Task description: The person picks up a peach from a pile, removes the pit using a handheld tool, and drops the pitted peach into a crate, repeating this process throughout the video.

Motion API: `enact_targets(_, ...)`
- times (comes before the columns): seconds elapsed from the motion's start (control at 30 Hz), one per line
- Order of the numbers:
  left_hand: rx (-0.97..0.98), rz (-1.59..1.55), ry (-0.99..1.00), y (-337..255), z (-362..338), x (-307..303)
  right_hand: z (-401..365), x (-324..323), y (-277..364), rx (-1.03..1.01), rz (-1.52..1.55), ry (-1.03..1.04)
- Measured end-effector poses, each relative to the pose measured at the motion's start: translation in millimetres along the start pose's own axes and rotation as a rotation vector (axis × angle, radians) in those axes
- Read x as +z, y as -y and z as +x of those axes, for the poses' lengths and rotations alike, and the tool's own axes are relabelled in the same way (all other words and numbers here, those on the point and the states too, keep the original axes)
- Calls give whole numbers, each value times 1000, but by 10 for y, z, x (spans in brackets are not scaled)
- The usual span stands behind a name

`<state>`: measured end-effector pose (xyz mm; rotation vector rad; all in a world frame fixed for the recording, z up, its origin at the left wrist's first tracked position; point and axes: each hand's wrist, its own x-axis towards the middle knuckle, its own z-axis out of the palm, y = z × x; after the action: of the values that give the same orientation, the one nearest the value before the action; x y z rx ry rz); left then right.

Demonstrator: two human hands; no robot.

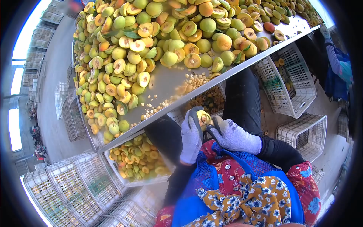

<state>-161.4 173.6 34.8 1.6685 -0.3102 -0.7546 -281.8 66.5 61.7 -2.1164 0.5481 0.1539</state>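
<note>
L hand [191, 138]: gloved fingers clamped round cut fruit [204, 118], just off the metal table's [166, 79] near edge. R hand [240, 137]: fingers bent in at the fruit; can't tell if they're clamped on anything, poss. a small tool. Best: L grip firm w/o squashing, R moves short, tips clear. Heaped fruit [121, 53] on table, pits [193, 81] nr its front rim, crate [128, 184] below its L end.

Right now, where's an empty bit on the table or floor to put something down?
The biggest bare patch is on the metal table, between the piled fruit and the loose pits. To the left, open floor lies between the table and stacked crates. It's crowded at the table's back and left, where fruit is heaped.
</note>
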Motion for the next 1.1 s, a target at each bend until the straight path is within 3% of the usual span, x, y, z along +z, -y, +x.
enact_targets(0.07,-87,-223,65,40,34,-100,-11,-85,90,-63,115,-126)
enact_targets(0.13,-1,-203,67,34,52,-106,4,-110,84,-126,166,-165)
enact_targets(0.23,-257,-735,184,-244,-17,-92,-30,36,-31,-15,168,-45)
enact_targets(0.27,-422,-975,244,-301,15,-116,-39,49,-51,-124,120,-44)
enact_targets(0.37,-362,-794,148,-99,30,-77,-49,272,-184,-145,17,-74)
enact_targets(0.47,386,328,105,-92,-58,-64,-23,272,-144,-164,19,-59)
enact_targets(0.57,222,-25,81,-19,-28,3,-8,340,-162,-115,74,-95)
enact_targets(0.67,47,-369,50,71,-40,85,9,469,-221,-192,199,-187)
enact_targets(0.77,100,-380,3,87,-69,168,37,248,-70,48,701,41)
enact_targets(0.83,269,-305,-68,71,-101,292,33,11,28,254,1102,273)
enact_targets(0.87,357,-266,-101,48,-94,329,47,-23,16,204,1111,285)
enact_targets(0.9,311,-326,-62,35,-85,327,63,-58,4,154,1121,298)
enact_targets(0.93,261,-384,-27,23,-89,304,67,-58,-22,-37,936,208)
enact_targets(1.0,204,-361,52,-63,-71,221,69,-206,34,316,1230,388)
enact_targets(1.1,110,-232,105,-152,-54,105,84,50,-48,342,1288,352)
